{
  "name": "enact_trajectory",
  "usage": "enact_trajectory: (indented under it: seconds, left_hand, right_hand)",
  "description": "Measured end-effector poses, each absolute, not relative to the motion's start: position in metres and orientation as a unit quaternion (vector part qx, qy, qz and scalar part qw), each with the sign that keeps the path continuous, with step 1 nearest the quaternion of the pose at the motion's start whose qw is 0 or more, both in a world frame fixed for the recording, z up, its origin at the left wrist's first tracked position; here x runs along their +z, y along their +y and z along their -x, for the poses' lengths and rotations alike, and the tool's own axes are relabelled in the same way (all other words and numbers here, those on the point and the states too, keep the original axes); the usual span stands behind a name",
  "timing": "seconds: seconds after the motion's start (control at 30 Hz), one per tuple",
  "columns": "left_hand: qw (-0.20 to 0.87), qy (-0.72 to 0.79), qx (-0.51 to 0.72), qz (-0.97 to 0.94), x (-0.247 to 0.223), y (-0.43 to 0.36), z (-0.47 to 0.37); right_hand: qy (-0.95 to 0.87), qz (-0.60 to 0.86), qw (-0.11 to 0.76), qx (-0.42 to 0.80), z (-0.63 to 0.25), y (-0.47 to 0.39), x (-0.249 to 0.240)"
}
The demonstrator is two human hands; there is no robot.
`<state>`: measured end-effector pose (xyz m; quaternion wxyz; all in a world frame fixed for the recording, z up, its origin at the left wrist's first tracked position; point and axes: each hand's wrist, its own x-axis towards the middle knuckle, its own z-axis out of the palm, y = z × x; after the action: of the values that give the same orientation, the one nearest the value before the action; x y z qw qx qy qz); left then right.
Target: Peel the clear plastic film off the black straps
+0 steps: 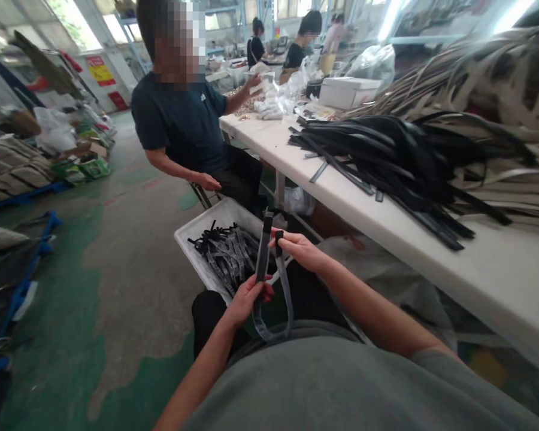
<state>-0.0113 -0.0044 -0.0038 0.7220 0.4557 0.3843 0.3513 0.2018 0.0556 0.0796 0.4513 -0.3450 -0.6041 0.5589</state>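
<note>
From where I stand, a white plastic crate point(186, 251) sits at the left, in front of the person's knees, heaped with black straps in cloudy wrapping point(231, 251). Next comes the left hand point(248, 297), fingers closed round one looped strap point(262, 257) below its upright dark end. The strap hangs between both hands, its bend low near the grey shirt. The right hand point(300, 248) pinches the other dark end between thumb and fingertips, just beside the first. I'd judge a light pinch best here, with the bend hanging free and flat so the wrapping doesn't twist or crease, and the ends kept level. Farther right, loose black strips point(399, 149) lie piled on the white table point(498, 275).
</note>
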Motion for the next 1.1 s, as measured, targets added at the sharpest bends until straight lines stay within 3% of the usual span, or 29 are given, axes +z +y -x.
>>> enact_trajectory:
  seconds: [0.23, 0.4, 0.6, 0.73, 0.87, 1.0, 1.1]
  left_hand:
    - [0.711, 0.368, 0.353, -0.484, 0.006, -0.002, 0.008]
    - [0.579, 0.410, 0.437, -0.552, 0.035, 0.011, -0.015]
    - [0.480, 0.431, 0.316, -0.695, 0.026, -0.005, -0.022]
    - [0.550, 0.434, 0.253, -0.667, -0.014, -0.025, -0.010]
    - [0.681, 0.490, 0.227, -0.494, -0.060, -0.026, 0.010]
    - [0.693, 0.585, 0.273, -0.321, -0.082, 0.003, 0.029]
    - [0.658, 0.611, 0.318, -0.305, -0.080, 0.046, 0.045]
  right_hand:
    - [-0.595, 0.333, 0.493, 0.541, -0.189, 0.052, 0.092]
    - [-0.612, 0.361, 0.464, 0.529, -0.165, 0.037, 0.094]
    - [-0.554, 0.378, 0.579, 0.463, -0.179, 0.033, 0.103]
    - [-0.491, 0.410, 0.594, 0.487, -0.206, 0.032, 0.097]
    - [-0.449, 0.462, 0.585, 0.492, -0.244, 0.015, 0.085]
    - [-0.526, 0.520, 0.490, 0.461, -0.279, -0.014, 0.075]
    - [-0.558, 0.546, 0.425, 0.458, -0.281, -0.034, 0.066]
